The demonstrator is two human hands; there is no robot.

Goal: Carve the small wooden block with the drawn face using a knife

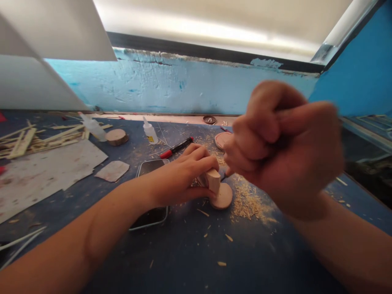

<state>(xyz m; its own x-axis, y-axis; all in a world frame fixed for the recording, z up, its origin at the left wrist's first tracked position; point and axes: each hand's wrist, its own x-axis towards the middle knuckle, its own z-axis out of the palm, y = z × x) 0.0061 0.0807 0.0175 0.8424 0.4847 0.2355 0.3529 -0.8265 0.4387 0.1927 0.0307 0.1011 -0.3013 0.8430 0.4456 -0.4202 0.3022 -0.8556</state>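
Note:
My left hand is closed around a pale wooden block, its thumb along the near side. The block stands at the edge of a round wooden disc lying on the table; whether the two are joined I cannot tell. Raised nearer the camera, my right hand is balled up and slightly blurred. Below that fist, a small dark tip shows near the block; what it belongs to is hidden. Wood shavings lie heaped to the right of the disc.
A phone lies under my left forearm. Beyond are a red-and-black marker, a glue bottle, another bottle and a wood slice. Paper sheets and wood sticks cover the left. A second disc is partly behind my right hand.

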